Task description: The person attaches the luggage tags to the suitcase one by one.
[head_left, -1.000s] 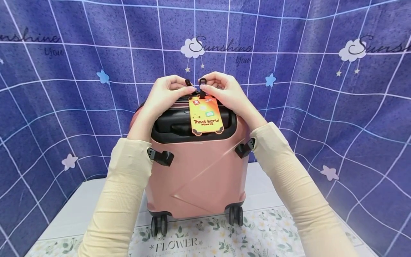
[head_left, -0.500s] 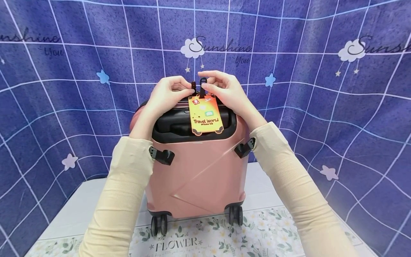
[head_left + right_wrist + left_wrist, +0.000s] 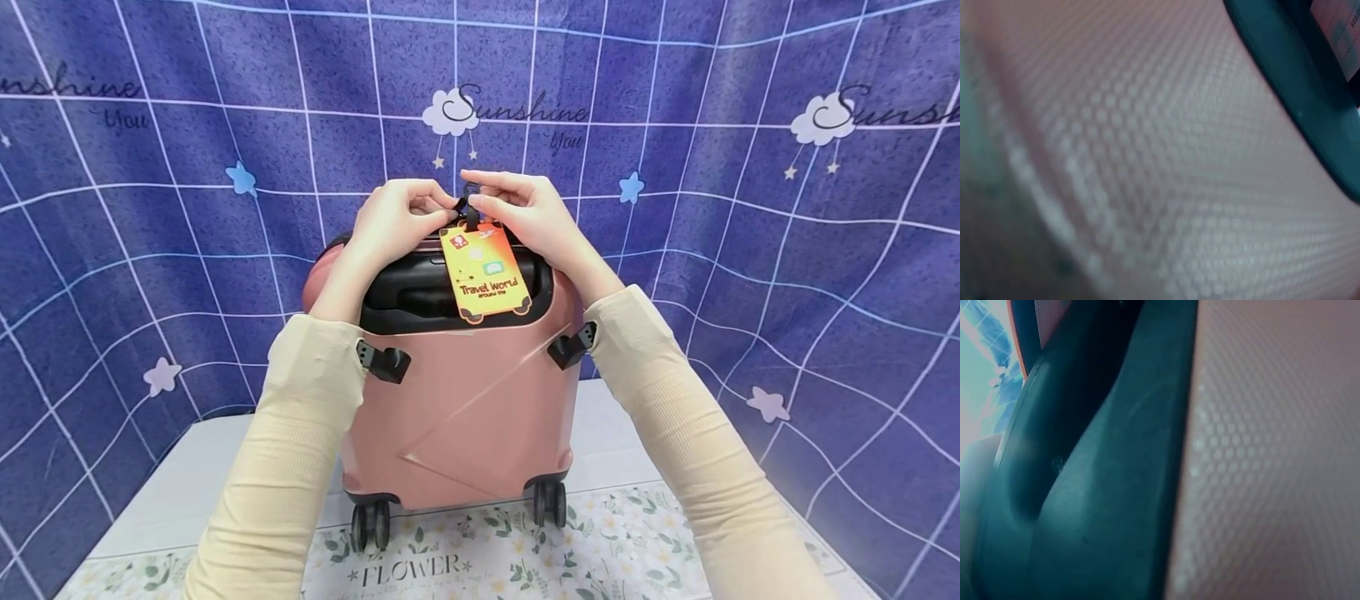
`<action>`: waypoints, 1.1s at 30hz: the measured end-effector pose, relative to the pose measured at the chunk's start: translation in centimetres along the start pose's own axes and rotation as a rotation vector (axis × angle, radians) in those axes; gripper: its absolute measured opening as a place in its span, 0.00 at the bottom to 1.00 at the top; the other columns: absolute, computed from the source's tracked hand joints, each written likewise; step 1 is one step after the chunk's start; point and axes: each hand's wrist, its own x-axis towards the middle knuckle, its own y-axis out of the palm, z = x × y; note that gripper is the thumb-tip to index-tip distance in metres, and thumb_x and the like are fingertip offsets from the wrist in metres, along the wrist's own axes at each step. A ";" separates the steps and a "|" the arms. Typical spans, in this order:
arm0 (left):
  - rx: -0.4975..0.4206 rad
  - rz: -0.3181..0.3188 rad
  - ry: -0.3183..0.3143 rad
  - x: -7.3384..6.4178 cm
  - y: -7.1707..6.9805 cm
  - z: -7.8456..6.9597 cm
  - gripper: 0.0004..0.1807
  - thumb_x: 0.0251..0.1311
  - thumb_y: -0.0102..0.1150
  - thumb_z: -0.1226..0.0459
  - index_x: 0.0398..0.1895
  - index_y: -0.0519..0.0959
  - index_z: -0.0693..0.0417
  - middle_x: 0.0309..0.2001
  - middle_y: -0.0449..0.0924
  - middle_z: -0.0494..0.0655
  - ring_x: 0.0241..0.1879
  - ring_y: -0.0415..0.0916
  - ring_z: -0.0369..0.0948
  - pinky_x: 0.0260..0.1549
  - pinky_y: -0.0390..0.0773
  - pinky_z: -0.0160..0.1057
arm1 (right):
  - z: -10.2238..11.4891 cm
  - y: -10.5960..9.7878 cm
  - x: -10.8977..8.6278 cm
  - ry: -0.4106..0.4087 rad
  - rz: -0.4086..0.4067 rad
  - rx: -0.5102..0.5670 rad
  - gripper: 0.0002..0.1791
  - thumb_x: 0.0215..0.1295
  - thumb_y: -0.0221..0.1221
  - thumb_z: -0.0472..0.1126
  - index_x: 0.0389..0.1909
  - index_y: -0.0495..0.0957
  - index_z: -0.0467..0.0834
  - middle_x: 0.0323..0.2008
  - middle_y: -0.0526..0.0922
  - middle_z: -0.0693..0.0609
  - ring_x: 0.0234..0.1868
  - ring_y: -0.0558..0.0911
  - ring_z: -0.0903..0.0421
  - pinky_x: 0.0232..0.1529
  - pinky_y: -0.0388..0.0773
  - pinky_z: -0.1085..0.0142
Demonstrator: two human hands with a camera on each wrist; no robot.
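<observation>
A: Starting with the head view, what is in hand?

B: A person in cream sleeves point(image 3: 281, 467) grips a black strap point(image 3: 472, 218). The left hand point(image 3: 393, 221) has its fingers narrowed in a pinch on one side of it; the right hand point(image 3: 521, 204) holds the loop on the other, index finger extended above the thumb.

A: And the tag?

B: The orange-and-yellow luggage tag point(image 3: 487, 275), lettered "Travel World," hangs by the strap just below both hands' fingers, slightly tilted, in front of a black handle recess point(image 3: 405, 297).

A: Around them?

B: Below the fingers, a pink suitcase point(image 3: 465, 400) stands upright on wheels point(image 3: 371, 525) atop a white table point(image 3: 202, 467) with a floral cover point(image 3: 645, 542). Beyond the fingers hangs a blue gridded curtain point(image 3: 300, 75).

A: The left wrist view?

B: A close, blurred look at dark trim point(image 3: 1104, 506) beside the textured pink shell point(image 3: 1266, 450). The fingers' state cannot be told here.

A: The right wrist?

B: The same shell fills most of the frame, with a ruled, printed panel point(image 3: 1338, 31) at upper right. Again, the fingers' hold cannot be told.
</observation>
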 end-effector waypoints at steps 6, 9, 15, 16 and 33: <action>0.006 -0.009 0.010 -0.1 -0.1 0.0 0.09 0.59 0.59 0.59 0.42 0.83 0.47 0.41 0.85 0.47 0.43 0.82 0.41 0.46 0.71 0.44 | -1.6 -0.1 0.8 -0.008 0.018 -0.073 0.20 0.65 0.57 0.44 0.59 0.75 0.50 0.39 0.79 0.50 0.34 0.75 0.59 0.36 0.72 0.71; -0.001 -0.013 0.025 -0.1 -0.1 0.0 0.09 0.59 0.59 0.60 0.42 0.83 0.48 0.40 0.85 0.48 0.41 0.82 0.42 0.45 0.72 0.42 | -1.5 -0.1 0.9 -0.002 0.032 -0.088 0.20 0.66 0.57 0.44 0.59 0.75 0.49 0.45 0.80 0.50 0.36 0.75 0.60 0.38 0.73 0.71; -0.067 -0.003 0.040 -0.2 0.0 0.2 0.11 0.60 0.59 0.60 0.43 0.84 0.49 0.40 0.85 0.50 0.40 0.82 0.42 0.45 0.74 0.39 | -1.6 0.0 1.0 0.010 0.049 -0.113 0.20 0.67 0.56 0.43 0.59 0.74 0.48 0.46 0.80 0.49 0.36 0.75 0.61 0.38 0.73 0.72; -0.081 0.001 0.036 -0.2 0.0 0.3 0.11 0.60 0.59 0.60 0.44 0.84 0.49 0.41 0.85 0.49 0.40 0.82 0.41 0.45 0.75 0.39 | -1.6 0.1 1.0 0.013 0.051 -0.117 0.20 0.67 0.56 0.43 0.60 0.74 0.48 0.46 0.79 0.49 0.36 0.75 0.60 0.38 0.72 0.73; -0.190 -0.003 0.003 -0.3 0.1 0.8 0.11 0.58 0.62 0.58 0.41 0.84 0.52 0.40 0.86 0.49 0.42 0.82 0.39 0.49 0.74 0.37 | -1.8 0.3 1.2 0.003 -0.015 -0.040 0.15 0.64 0.58 0.39 0.50 0.73 0.42 0.31 0.81 0.51 0.31 0.78 0.57 0.37 0.74 0.70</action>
